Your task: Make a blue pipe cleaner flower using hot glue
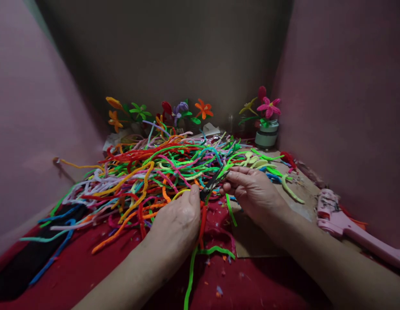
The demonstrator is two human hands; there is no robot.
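My left hand [183, 212] is closed around a pair of dark scissors [209, 187], whose blades point up and to the right, slightly apart. Facing it, my right hand [251, 187] pinches with thumb and forefinger at a bright green pipe cleaner [226, 168], close to the blade tips. The exact grip is partly hidden by the fingers. Another stretch of green pipe cleaner [231, 211] hangs below the right hand. Behind both hands spreads a tangled heap of pipe cleaners [132, 172] in many colours.
Pipe-cleaner flowers, such as an orange one [204, 109], stand along the back. A pink one [269, 106] rises from a pale green jar [266, 137]. To the right lie a cardboard sheet [251, 241] and a pink tool [355, 228]. Scraps litter the red cloth [248, 282].
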